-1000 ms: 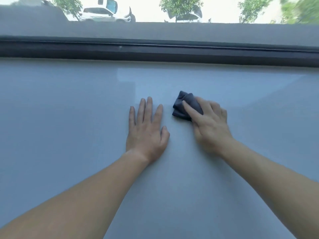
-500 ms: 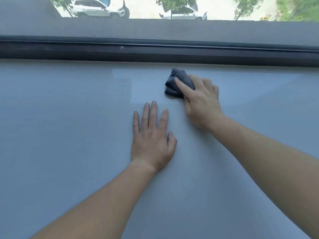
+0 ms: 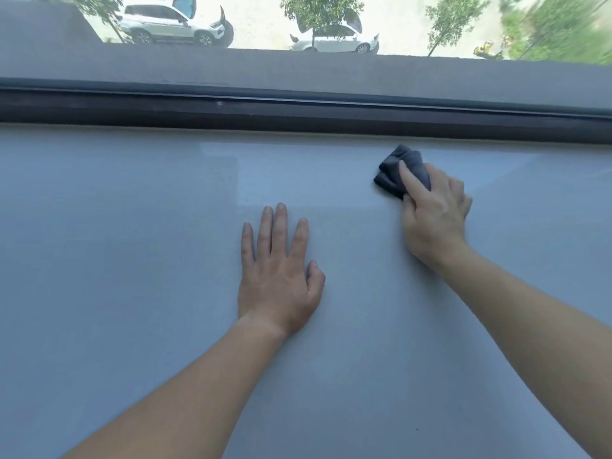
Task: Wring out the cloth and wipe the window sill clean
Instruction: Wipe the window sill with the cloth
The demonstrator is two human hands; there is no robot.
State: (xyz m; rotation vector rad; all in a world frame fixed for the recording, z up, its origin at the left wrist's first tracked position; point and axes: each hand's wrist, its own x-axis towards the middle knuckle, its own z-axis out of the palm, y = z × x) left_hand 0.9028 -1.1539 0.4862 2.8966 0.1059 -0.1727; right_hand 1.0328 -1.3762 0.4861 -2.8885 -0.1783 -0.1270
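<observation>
Nearest to me, my two bare forearms reach up from the bottom edge of the view over the window sill [image 3: 132,260], a broad, smooth, pale grey-blue surface that fills most of what I see. My left hand [image 3: 280,279] lies flat on the sill near the middle, palm down. Its fingers are straight, slightly spread and pointing toward the window, with the thumb close in at the side. It holds nothing and only rests on the surface.

Further out and to the right, well apart from the left, my right hand [image 3: 433,220] is clamped on the cloth [image 3: 397,167]. My index finger [image 3: 405,180] lies stretched across the top of it, the other fingers are curled over its right side, and the thumb is folded in against its near edge. The cloth is dark grey-blue and bunched into a small folded wad. It is pressed down on the sill under my hand, with its far left corner sticking out beyond my fingertips. It sits near the back edge of the sill, close to the window frame [image 3: 298,114] but not touching it. A lighter, glossy patch of reflected light lies on the sill to the left of the cloth.

Beyond that, the dark frame runs across the whole width as a low rail, and behind it is a flat grey outer ledge [image 3: 298,67]. Farthest off, through the glass and far below, a white car [image 3: 172,26] and a second white car [image 3: 334,41] are parked on pale ground among small green trees [image 3: 321,8], with blurred greenery at the top right.
</observation>
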